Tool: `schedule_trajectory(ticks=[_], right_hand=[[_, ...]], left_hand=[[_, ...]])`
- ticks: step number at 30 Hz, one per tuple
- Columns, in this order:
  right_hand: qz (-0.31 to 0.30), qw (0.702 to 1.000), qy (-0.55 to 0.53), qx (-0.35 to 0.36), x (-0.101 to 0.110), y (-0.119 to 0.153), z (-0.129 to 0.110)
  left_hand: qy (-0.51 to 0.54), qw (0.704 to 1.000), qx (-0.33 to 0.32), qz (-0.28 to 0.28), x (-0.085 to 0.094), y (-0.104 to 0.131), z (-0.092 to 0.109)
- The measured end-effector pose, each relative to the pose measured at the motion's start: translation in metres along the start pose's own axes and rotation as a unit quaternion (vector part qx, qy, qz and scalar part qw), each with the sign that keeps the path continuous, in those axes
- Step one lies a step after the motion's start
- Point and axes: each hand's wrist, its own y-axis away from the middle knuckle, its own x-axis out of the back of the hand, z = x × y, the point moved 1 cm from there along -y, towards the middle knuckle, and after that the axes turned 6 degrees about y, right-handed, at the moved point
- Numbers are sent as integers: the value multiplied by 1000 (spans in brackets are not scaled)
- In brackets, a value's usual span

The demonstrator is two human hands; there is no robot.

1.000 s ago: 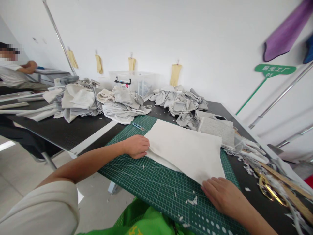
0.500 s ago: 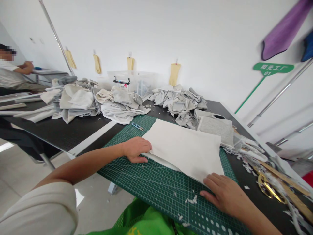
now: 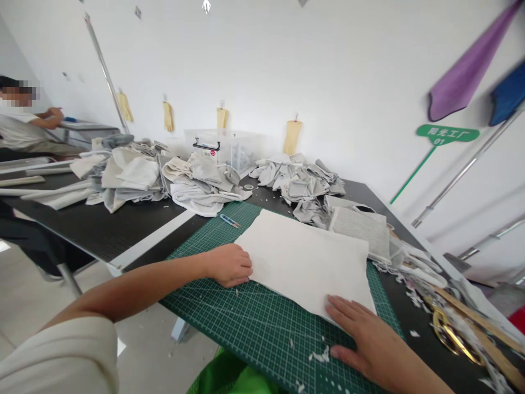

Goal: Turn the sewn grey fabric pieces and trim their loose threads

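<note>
Flattening stage, by the look of it: white fabric sheet (image 3: pixel 305 262) lies spread on the green cutting mat (image 3: pixel 254 323), both hands pressing it down.

- Left hand (image 3: pixel 229 265): at the sheet's near-left edge, fingers loosely curled and resting on the mat and the cloth edge; pinching nothing that can be seen.
- Right hand (image 3: pixel 365 339): palm down, fingers spread flat, tips on the sheet's near-right corner, heel on the mat. Holds nothing.
- Sheet: flat, near edge running diagonally across the mat; whether it is a single or double layer cannot be told.
- Next move, as a judgement: calls for keeping the cloth pinned and its edges square to the grid before any tool is taken up.

Edges and room:
- Bare mat shows along the near side, littered with small white fabric scraps (image 3: pixel 320 355).
- Far side: small blue-handled snips (image 3: pixel 229 221) just beyond the sheet's far-left corner; grey cloth piles (image 3: pixel 299 180) crowd the back of the surface.
- Right side: a stack of grey pieces (image 3: pixel 361 230) touching or just beside the sheet; gold-handled scissors (image 3: pixel 451 328) and a wooden ruler (image 3: pixel 484 323) farther right among trimmings.
- Left: black surface (image 3: pixel 106 224) is open. Another person (image 3: pixel 20 126) sits well apart.
</note>
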Motion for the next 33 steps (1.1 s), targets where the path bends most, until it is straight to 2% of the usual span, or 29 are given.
schedule_trajectory(ticks=[3,7,12,15,17,21,24,27,33], right_hand=[[-10,999,-26,-21,5,3,0],[22,998,-41,-44,12,0,8],[49,996,-50,-55,18,-15,23],[20,996,-64,-53,17,-25,27],[2,997,-66,-46,17,-30,28],[-10,997,-60,-46,19,-39,25],[-24,997,-50,-49,24,-45,19],[-36,997,-36,-54,27,-48,14],[-33,997,-35,-63,25,-44,10]], left_hand=[[15,999,-17,-35,4,-5,-1],[16,997,76,-18,7,-17,-15],[58,975,215,-15,1,-31,-53],[106,940,324,-14,-7,-37,-83],[151,900,409,-11,-13,-42,-104],[174,851,496,-24,-29,-56,-134],[185,827,530,-40,-40,-70,-143],[202,817,538,-57,-48,-81,-143],[239,792,553,-101,-45,-91,-140]])
